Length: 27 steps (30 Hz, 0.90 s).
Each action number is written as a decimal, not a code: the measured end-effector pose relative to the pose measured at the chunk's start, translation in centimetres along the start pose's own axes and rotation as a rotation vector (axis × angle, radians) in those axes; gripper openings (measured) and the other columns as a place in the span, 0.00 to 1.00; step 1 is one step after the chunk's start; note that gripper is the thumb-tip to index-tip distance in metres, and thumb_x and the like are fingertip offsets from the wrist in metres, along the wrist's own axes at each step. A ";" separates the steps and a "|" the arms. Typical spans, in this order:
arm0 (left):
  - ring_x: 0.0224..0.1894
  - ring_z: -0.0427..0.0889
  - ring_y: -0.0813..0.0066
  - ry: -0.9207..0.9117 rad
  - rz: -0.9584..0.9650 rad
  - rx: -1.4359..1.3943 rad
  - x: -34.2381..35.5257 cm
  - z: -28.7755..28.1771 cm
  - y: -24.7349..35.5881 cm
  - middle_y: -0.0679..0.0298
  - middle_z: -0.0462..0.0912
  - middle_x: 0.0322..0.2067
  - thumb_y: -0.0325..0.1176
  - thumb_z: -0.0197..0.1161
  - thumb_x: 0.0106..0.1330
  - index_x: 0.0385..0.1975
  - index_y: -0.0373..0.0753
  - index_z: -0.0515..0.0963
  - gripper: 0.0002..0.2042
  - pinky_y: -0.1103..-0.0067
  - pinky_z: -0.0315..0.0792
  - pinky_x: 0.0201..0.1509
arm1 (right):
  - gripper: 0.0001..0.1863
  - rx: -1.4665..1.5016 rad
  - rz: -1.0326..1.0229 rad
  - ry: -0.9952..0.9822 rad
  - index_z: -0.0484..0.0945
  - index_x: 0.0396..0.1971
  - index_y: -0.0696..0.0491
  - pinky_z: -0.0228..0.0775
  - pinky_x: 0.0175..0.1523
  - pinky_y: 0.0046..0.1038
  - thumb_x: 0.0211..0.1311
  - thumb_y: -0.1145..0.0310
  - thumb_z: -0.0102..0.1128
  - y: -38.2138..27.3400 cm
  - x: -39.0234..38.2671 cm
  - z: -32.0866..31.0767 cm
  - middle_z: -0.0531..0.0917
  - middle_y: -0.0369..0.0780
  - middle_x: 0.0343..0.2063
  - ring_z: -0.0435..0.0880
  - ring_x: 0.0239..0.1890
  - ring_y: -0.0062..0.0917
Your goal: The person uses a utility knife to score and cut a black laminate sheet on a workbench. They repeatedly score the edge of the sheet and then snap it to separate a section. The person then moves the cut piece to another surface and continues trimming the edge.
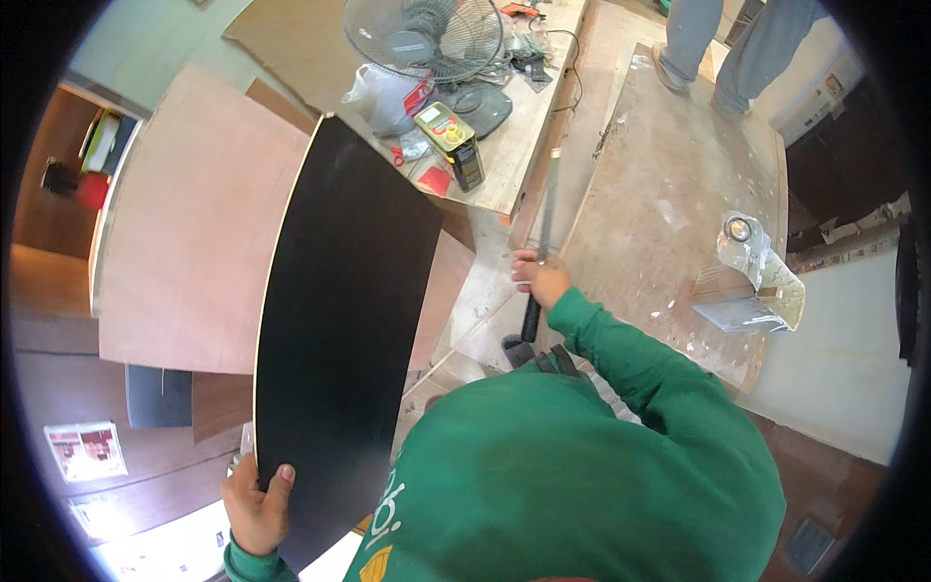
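Observation:
A long black-faced board (339, 291) with a pale thin edge stands tilted on my left. My left hand (257, 504) grips its near end at the left edge, the thumb on the black face and the other fingers behind it. In my right hand (541, 279) is a long flat metal file (548, 213), held near the black handle (530, 320). Its grey blade points away from me, well apart from the board. Larger pinkish plywood sheets (184, 233) stand beyond the black board, partly hidden by it.
A workbench (504, 179) ahead carries a fan (427, 39), a yellow-and-black can (451, 145), bags and loose bits. To the right, a wide wooden panel (669, 204) holds a crumpled clear plastic wrapper (752, 281). Another person's legs (727, 48) stand at its far end.

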<state>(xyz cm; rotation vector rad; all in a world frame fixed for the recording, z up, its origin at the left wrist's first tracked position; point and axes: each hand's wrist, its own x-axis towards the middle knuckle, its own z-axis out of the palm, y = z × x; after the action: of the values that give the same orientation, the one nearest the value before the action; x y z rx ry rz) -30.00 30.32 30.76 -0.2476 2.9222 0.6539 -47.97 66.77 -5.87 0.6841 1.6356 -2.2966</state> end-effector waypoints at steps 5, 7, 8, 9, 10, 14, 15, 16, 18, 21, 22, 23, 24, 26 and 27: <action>0.24 0.67 0.79 0.026 0.087 -0.134 7.4 -0.7 1.7 0.62 0.73 0.19 0.34 0.64 0.67 0.31 0.30 0.75 0.12 0.78 0.63 0.27 | 0.16 0.006 -0.010 0.205 0.78 0.48 0.59 0.75 0.37 0.25 0.60 0.71 0.59 -3.1 0.3 -4.1 0.83 0.40 0.35 0.83 0.35 0.24; 0.26 0.67 0.80 -0.008 0.115 -0.134 10.9 -1.6 2.8 0.67 0.74 0.21 0.36 0.64 0.68 0.35 0.28 0.76 0.13 0.79 0.63 0.29 | 0.10 0.040 -0.053 0.277 0.77 0.41 0.59 0.76 0.33 0.25 0.60 0.73 0.59 -2.5 1.0 -6.0 0.83 0.41 0.31 0.83 0.30 0.24; 0.26 0.67 0.80 -0.017 0.129 -0.151 12.7 -1.9 3.7 0.68 0.74 0.21 0.36 0.64 0.68 0.37 0.28 0.76 0.14 0.79 0.63 0.29 | 0.08 0.034 -0.059 0.304 0.77 0.38 0.59 0.76 0.32 0.25 0.60 0.73 0.59 -1.9 1.6 -7.3 0.83 0.41 0.30 0.83 0.29 0.24; 0.26 0.67 0.79 -0.023 0.139 -0.165 14.2 -2.1 4.1 0.68 0.74 0.22 0.36 0.64 0.68 0.38 0.27 0.77 0.14 0.80 0.64 0.29 | 0.06 0.028 -0.064 0.326 0.76 0.36 0.59 0.76 0.31 0.25 0.61 0.73 0.59 -1.9 1.9 -7.5 0.83 0.41 0.29 0.82 0.28 0.25; 0.26 0.66 0.81 -0.018 0.221 -0.156 16.2 -2.5 3.3 0.70 0.73 0.22 0.36 0.64 0.68 0.40 0.28 0.77 0.14 0.80 0.62 0.30 | 0.04 0.057 -0.067 0.349 0.75 0.30 0.56 0.75 0.30 0.26 0.61 0.73 0.59 -2.4 1.5 -7.5 0.81 0.40 0.25 0.82 0.25 0.24; 0.28 0.69 0.81 -0.038 0.307 -0.136 22.9 -3.9 4.6 0.67 0.76 0.25 0.37 0.63 0.68 0.43 0.28 0.77 0.15 0.81 0.64 0.32 | 0.04 -0.199 -0.097 0.500 0.76 0.30 0.54 0.73 0.30 0.25 0.60 0.71 0.61 -0.2 2.9 -10.0 0.80 0.37 0.22 0.80 0.24 0.22; 0.28 0.69 0.81 -0.018 0.351 -0.109 24.3 -4.2 4.7 0.66 0.77 0.26 0.37 0.62 0.68 0.43 0.28 0.77 0.15 0.81 0.64 0.32 | 0.04 -0.238 -0.129 0.527 0.76 0.30 0.55 0.72 0.30 0.24 0.60 0.71 0.62 0.3 3.2 -10.7 0.80 0.37 0.22 0.80 0.24 0.22; 0.28 0.70 0.81 -0.003 0.391 -0.080 25.7 -4.4 4.7 0.66 0.78 0.26 0.37 0.62 0.69 0.43 0.28 0.77 0.15 0.81 0.64 0.32 | 0.05 -0.277 -0.154 0.552 0.77 0.30 0.55 0.72 0.29 0.24 0.60 0.71 0.62 0.9 3.4 -11.3 0.80 0.37 0.22 0.79 0.24 0.21; 0.29 0.71 0.81 -0.043 0.352 -0.100 28.0 -5.7 5.4 0.64 0.79 0.27 0.37 0.62 0.69 0.44 0.28 0.77 0.16 0.81 0.65 0.34 | 0.07 -0.362 -0.142 0.618 0.77 0.30 0.56 0.69 0.29 0.23 0.59 0.69 0.63 0.4 2.8 -10.7 0.81 0.35 0.22 0.77 0.23 0.19; 0.29 0.72 0.80 -0.009 0.385 -0.101 31.0 -6.6 5.4 0.64 0.79 0.27 0.38 0.62 0.69 0.45 0.30 0.77 0.15 0.81 0.66 0.34 | 0.07 -0.378 -0.136 0.708 0.78 0.28 0.55 0.68 0.29 0.23 0.60 0.68 0.63 1.1 3.3 -10.5 0.81 0.34 0.22 0.76 0.23 0.18; 0.28 0.72 0.79 0.021 0.411 -0.098 31.8 -6.8 5.2 0.64 0.79 0.27 0.38 0.61 0.69 0.45 0.30 0.78 0.15 0.80 0.66 0.34 | 0.07 -0.360 -0.104 0.712 0.78 0.28 0.55 0.69 0.29 0.23 0.60 0.68 0.63 0.7 3.1 -9.8 0.81 0.34 0.22 0.76 0.23 0.18; 0.28 0.72 0.79 0.051 0.435 -0.095 32.6 -7.0 5.0 0.64 0.79 0.27 0.38 0.61 0.69 0.45 0.31 0.78 0.15 0.80 0.66 0.33 | 0.07 -0.342 -0.073 0.715 0.78 0.28 0.55 0.69 0.29 0.24 0.60 0.68 0.63 0.3 2.8 -9.0 0.80 0.34 0.22 0.76 0.23 0.18; 0.28 0.72 0.79 0.074 0.470 -0.111 33.4 -7.0 4.9 0.64 0.79 0.27 0.39 0.61 0.69 0.46 0.31 0.78 0.16 0.80 0.65 0.33 | 0.07 -0.323 -0.048 0.719 0.78 0.28 0.55 0.69 0.29 0.24 0.60 0.68 0.63 -0.4 2.7 -8.4 0.80 0.34 0.22 0.76 0.22 0.18; 0.27 0.71 0.78 0.125 0.532 -0.143 34.8 -7.1 4.5 0.63 0.79 0.28 0.40 0.60 0.69 0.46 0.32 0.78 0.16 0.80 0.64 0.32 | 0.11 -0.415 -0.043 0.738 0.79 0.29 0.57 0.71 0.33 0.27 0.61 0.63 0.64 0.3 3.1 -8.7 0.82 0.37 0.22 0.79 0.24 0.23; 0.28 0.71 0.78 0.121 0.529 -0.121 35.2 -7.4 4.9 0.63 0.79 0.29 0.40 0.61 0.69 0.47 0.32 0.78 0.16 0.80 0.65 0.32 | 0.13 -0.461 -0.041 0.748 0.79 0.30 0.58 0.72 0.35 0.29 0.61 0.61 0.64 0.8 3.6 -8.8 0.82 0.39 0.22 0.80 0.25 0.25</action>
<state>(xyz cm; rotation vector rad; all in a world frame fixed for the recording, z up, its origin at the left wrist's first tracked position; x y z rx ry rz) -66.06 26.87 33.48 0.5113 3.0771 0.9099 -48.67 75.02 -10.67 1.4955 2.3804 -1.6437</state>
